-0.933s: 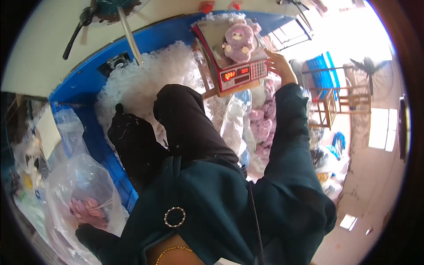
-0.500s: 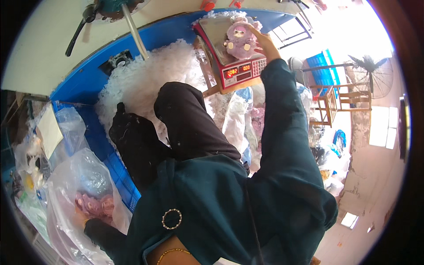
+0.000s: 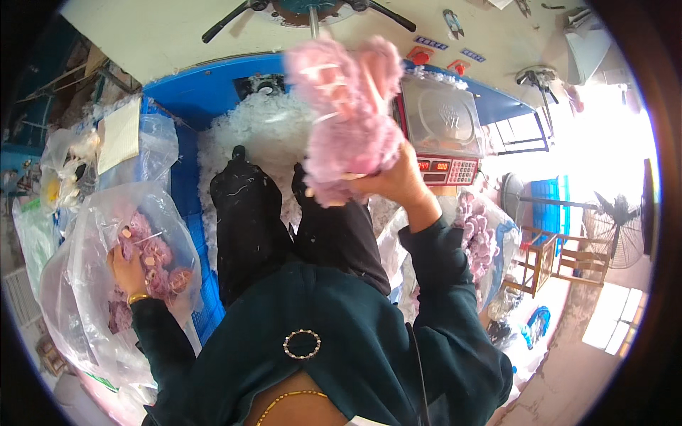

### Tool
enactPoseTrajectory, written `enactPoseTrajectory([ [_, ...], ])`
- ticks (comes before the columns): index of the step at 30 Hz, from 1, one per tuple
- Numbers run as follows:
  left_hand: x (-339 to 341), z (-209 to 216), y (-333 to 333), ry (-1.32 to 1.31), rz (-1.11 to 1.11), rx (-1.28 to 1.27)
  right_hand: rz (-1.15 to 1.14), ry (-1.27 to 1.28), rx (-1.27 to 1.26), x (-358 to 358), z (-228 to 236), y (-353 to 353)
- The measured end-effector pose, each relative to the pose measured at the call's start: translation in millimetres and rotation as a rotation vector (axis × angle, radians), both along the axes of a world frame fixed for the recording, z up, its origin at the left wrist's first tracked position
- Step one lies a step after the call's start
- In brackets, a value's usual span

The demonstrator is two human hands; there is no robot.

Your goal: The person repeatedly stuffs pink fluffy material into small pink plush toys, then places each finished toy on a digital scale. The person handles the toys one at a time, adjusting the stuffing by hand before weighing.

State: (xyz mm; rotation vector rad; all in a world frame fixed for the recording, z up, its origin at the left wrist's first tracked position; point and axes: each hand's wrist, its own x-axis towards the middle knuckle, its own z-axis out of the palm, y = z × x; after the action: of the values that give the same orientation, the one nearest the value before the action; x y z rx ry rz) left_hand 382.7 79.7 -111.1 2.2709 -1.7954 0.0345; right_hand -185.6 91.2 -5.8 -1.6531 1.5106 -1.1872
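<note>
My right hand (image 3: 403,181) grips a fluffy pink plush toy (image 3: 348,138) with long ears, raised in front of my knees. The toy is slightly blurred and its ears point away from me. Inside a clear plastic bag (image 3: 78,284) on the left, my left hand (image 3: 129,273) has its fingers closed round one of several pink plush toys (image 3: 156,255). Just beyond the right hand stands a red digital scale (image 3: 440,117) with a metal plate and a lit display.
White fibre stuffing (image 3: 266,117) fills the blue bin (image 3: 181,85) around my legs. A metal nozzle (image 3: 315,23) juts over it from a machine. Another bag of plush toys (image 3: 479,234) lies at right, near wooden stools (image 3: 540,259) and a fan (image 3: 616,224).
My right hand has lifted the plush toy off the scale and brought it left and nearer. My left hand has shifted farther away within the bag. The view has turned left.
</note>
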Motion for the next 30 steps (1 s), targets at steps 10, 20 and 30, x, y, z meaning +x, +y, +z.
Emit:
enactPoseTrajectory([
  [10, 5, -16, 7, -0.068, -0.154, -0.170, -0.129, -0.354, -0.087, 36, 7, -115],
  [20, 5, 2, 29, -0.183, -0.276, -0.259, -0.124, 0.329, -0.166, 30, 3, -40],
  [30, 61, 4, 76, -0.017, 0.118, -0.253, -0.208, 0.812, 0.614, -252, -59, 164],
])
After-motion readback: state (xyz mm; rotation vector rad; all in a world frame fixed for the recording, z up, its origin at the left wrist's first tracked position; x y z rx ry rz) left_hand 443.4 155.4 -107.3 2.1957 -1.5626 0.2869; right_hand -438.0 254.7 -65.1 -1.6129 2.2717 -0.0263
